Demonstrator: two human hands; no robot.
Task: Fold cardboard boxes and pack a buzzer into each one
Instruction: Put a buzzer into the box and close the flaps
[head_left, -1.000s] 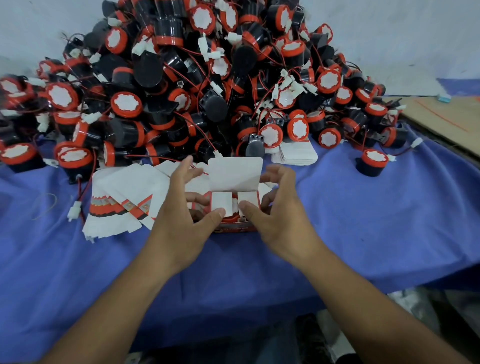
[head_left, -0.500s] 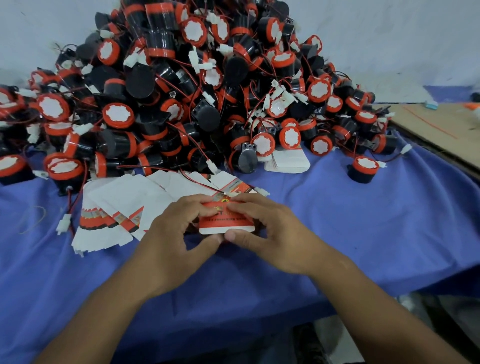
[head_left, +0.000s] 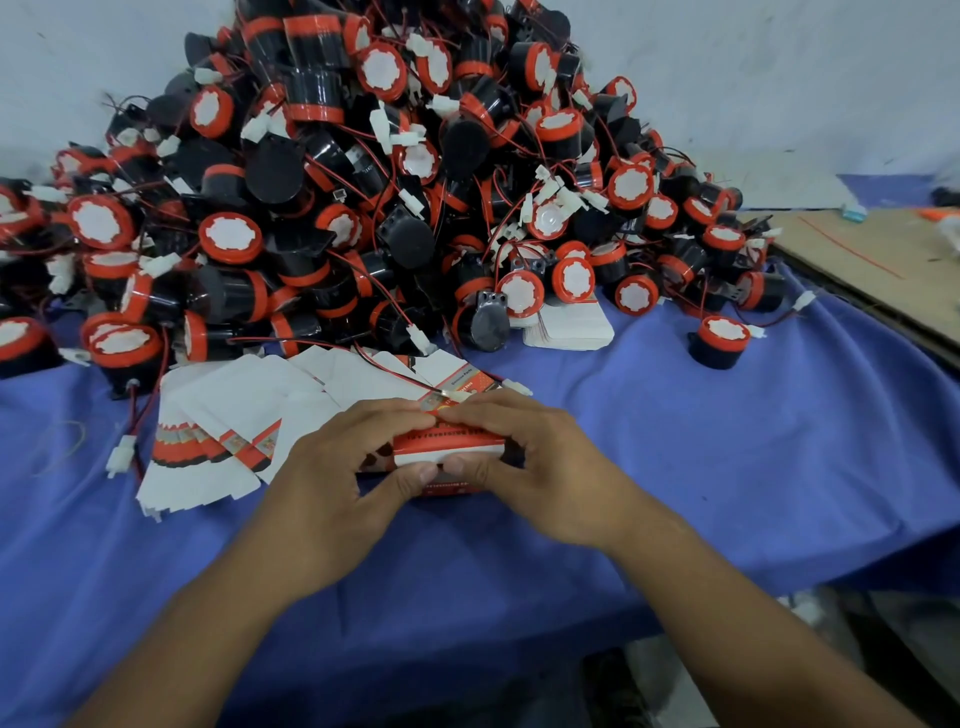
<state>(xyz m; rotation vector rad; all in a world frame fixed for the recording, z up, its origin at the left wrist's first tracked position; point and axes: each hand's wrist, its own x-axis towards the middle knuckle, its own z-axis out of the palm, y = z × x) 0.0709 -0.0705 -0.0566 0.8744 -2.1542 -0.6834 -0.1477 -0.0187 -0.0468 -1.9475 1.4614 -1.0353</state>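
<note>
A small red and white cardboard box (head_left: 448, 451) sits low over the blue cloth, held between both hands with its lid folded down. My left hand (head_left: 343, 467) grips its left side, thumb on the front edge. My right hand (head_left: 524, 457) grips the right side, fingers over the top. What the box contains is hidden. Flat unfolded boxes (head_left: 218, 431) lie fanned out to the left. A big heap of black and red buzzers (head_left: 363, 208) with red wires rises behind.
A blue cloth (head_left: 727, 467) covers the table. One buzzer (head_left: 719, 340) stands alone at the right. A small stack of flat white boxes (head_left: 569, 325) lies under the heap's edge. A brown board (head_left: 883, 254) lies at far right. The table's front edge is near my forearms.
The box's white lid stood open a second ago with the inner flaps showing. Both hands have folded the lid down and now press the closed box.
</note>
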